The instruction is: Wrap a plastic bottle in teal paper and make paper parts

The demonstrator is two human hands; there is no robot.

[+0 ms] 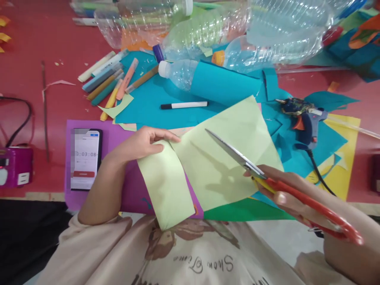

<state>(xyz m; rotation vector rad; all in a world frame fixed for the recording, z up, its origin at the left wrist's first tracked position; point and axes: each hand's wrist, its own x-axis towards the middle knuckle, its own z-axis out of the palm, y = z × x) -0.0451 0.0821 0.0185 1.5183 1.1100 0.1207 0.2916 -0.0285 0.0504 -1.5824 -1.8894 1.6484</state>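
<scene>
My left hand (148, 143) pinches the top of a pale green paper strip (169, 186), thumb on its face. The strip hangs down towards my shirt. A larger pale green sheet (228, 158) lies to its right; whether the two are still joined under my fingertips I cannot tell. My right hand (285, 190) is closed round a pair of scissors (237, 156) with red and yellow handles. The blades look closed together and point up and left over the larger sheet.
Behind lie a black-and-white marker (184, 105), a blue-wrapped plastic bottle (222, 81), clear bottles (208, 31) and several coloured markers (103, 75). A glue gun (308, 122) with a cord is at right. A phone (85, 158) rests on purple paper (130, 190) at left.
</scene>
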